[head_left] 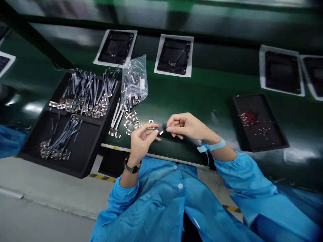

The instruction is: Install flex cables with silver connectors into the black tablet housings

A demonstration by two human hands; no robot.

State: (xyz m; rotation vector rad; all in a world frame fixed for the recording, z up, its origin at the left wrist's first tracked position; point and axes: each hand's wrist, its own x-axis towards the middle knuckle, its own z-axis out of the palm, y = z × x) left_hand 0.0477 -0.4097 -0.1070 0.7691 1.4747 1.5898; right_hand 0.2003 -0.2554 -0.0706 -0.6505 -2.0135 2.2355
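Note:
My left hand (143,138) pinches a small metallic circuit board (159,130) between thumb and fingers, held just above the green bench. Close to the board's right end, my right hand (182,125) has thumb and fingertips pressed together; whatever may be between them is too small to make out. Several similar small boards (131,119) lie loose on the bench left of my hands. Beside them, boards with pale flat ribbon cables (118,116) spill from a clear plastic bag (135,79).
At left, a black divided tray (87,148) holds many boards with ribbon cables, overhanging the bench edge. A smaller black tray (268,139) at right contains tiny red and white pieces. Dark panels on white sheets, including one panel (174,55), line the back.

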